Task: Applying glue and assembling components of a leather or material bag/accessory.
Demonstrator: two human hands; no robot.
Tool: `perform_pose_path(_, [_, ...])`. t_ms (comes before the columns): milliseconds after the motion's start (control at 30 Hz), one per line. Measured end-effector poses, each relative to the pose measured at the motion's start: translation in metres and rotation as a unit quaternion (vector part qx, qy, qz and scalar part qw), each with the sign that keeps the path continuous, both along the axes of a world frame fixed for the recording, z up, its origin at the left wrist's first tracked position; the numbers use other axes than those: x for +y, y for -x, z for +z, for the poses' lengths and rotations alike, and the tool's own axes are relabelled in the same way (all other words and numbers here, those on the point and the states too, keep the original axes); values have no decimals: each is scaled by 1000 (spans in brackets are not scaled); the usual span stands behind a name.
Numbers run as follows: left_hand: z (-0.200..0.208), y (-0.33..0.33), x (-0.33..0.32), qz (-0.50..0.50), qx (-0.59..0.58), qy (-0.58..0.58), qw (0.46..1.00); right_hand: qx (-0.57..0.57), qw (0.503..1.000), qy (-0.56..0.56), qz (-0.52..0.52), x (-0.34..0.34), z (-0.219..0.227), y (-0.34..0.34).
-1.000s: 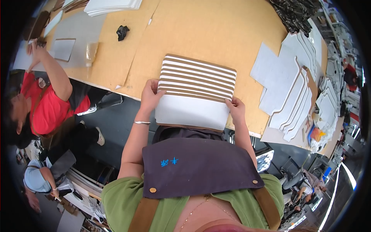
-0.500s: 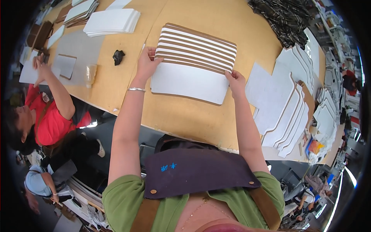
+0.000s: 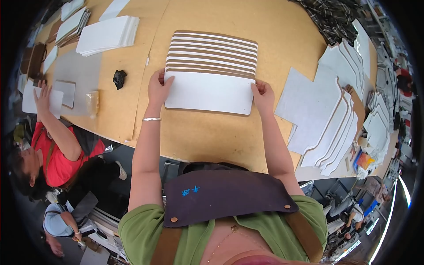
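Note:
A fanned stack of rounded-corner sheets (image 3: 210,92), white on top with brown edges or layers, lies on the table in front of me. Its far part shows white and brown stripes where the sheets overlap in steps. My left hand (image 3: 159,89) is closed on the left edge, thumb on the front white sheet and fingers at the side. At the right edge, the thumb and fingers of my right hand (image 3: 263,98) pinch the same front sheet's margin. How many layers each hand grips is hidden.
Left on the tan table (image 3: 203,132) are a black crumpled lump (image 3: 119,79), a clear container (image 3: 92,104) and white sheet piles (image 3: 106,36). Large cut white pieces (image 3: 329,110) lie right, beyond them dark plaid fabric (image 3: 331,20). A co-worker in red (image 3: 59,157) handles a white panel (image 3: 33,102).
Both my hands have slid nearer along the stack's side edges, and the stack now lies straighter. The co-worker's raised hand has come down onto the white panel. The view has shifted slightly.

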State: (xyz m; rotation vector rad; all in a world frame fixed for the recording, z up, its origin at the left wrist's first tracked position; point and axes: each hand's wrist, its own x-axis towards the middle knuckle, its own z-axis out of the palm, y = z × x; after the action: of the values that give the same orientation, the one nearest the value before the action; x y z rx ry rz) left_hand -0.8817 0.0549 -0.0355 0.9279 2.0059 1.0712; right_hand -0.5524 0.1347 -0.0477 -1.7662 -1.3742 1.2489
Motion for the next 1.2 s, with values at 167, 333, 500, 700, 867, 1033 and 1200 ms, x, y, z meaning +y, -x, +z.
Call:
perform_pose_path(167, [3, 0, 11, -7, 16, 3, 1000, -75, 997, -20, 16, 18, 15, 12])
perform_pose_path(333, [7, -2, 11, -8, 19, 25, 999, -70, 997, -3, 28, 14, 19, 12])
perform_pose_path(500, [-1, -5, -19, 11, 50, 37, 998, -74, 997, -18, 21, -19, 28, 11])
perform_pose_path(700, [1, -21, -27, 28, 125, 12, 992, -126, 982, -135, 50, -39, 32, 16])
perform_pose_path(867, [4, -24, -31, 13, 170, 38, 985, -151, 976, -146, 54, -46, 35, 17])
perform_pose_path(1033, [3, -28, -32, 17, 179, 36, 983, -72, 997, -20, 20, -43, 30, 15])
perform_pose_path(1200, [-3, -28, -34, -8, 251, 25, 968, -64, 998, -24, -5, -40, 19, 13])
